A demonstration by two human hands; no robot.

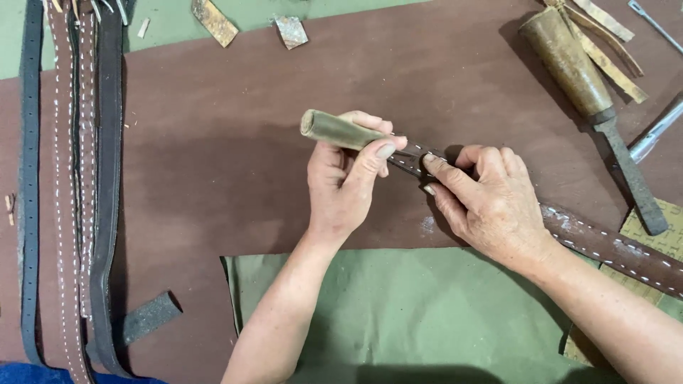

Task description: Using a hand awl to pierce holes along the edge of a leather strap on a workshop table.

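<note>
My left hand [346, 181] grips a tool with a worn olive-brown handle [334, 129]; the handle sticks out up and to the left, and the working end is hidden under my thumb. My right hand [485, 203] presses flat on a brown leather strap [612, 247] with white stitching along both edges. The strap runs from between my hands down to the right edge. The tool's tip meets the strap's end just by my right index finger. Both rest on a large brown leather sheet [235, 149].
Several stitched straps and belts [71, 178] lie lengthwise at the left. A big wooden-handled chisel [594, 99] lies at the upper right beside a metal tool [658, 128]. Leather scraps [288, 30] sit along the top. Green paper [398, 313] covers the table in front.
</note>
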